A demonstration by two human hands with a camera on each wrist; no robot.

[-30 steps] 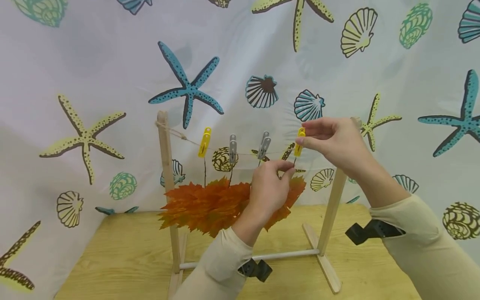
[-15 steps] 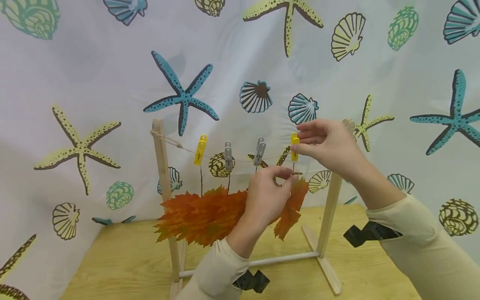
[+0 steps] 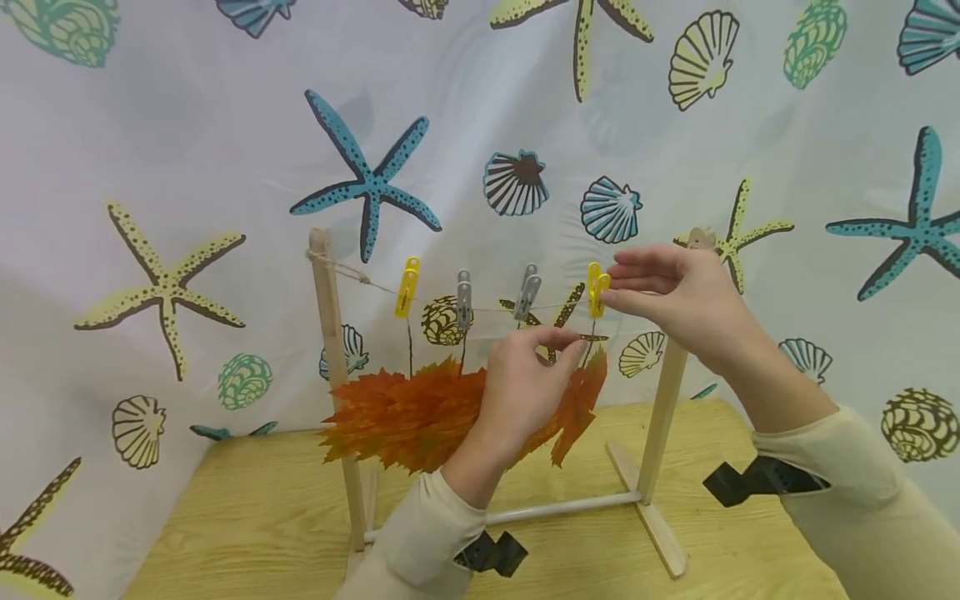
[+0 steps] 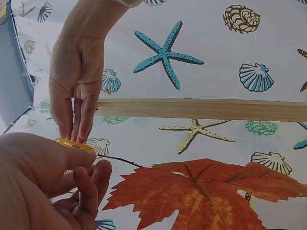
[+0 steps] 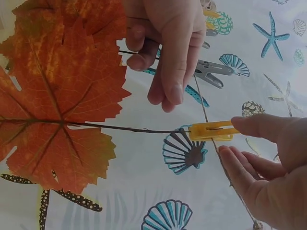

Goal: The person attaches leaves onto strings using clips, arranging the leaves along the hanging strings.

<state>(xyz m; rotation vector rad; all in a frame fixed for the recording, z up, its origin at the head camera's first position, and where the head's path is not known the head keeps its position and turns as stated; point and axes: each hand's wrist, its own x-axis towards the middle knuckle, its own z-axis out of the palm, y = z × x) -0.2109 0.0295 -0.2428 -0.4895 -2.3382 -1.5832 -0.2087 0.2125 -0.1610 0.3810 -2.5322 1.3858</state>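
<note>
A yellow clothespin bites the twine line and the top of a dark leaf stem; its handles stand spread. From that stem hangs an orange maple-type leaf. My right hand is at the clothespin: the thumb still touches one handle tip, while the fingers lie apart below it, not squeezing. Beside the stem, my left hand hovers with loosely bent fingers; the right wrist view shows a gap between it and this stem. It partly covers the row of leaves.
Two grey clothespins and another yellow clothespin hold stems farther left along the twine. Wooden posts carry the line, joined low by a white rod. The stand rests on a wood-grain table before a patterned cloth.
My right fingers have eased off the right yellow clothespin, and its handles have spread apart. My left hand has released the stem and drawn slightly left.
</note>
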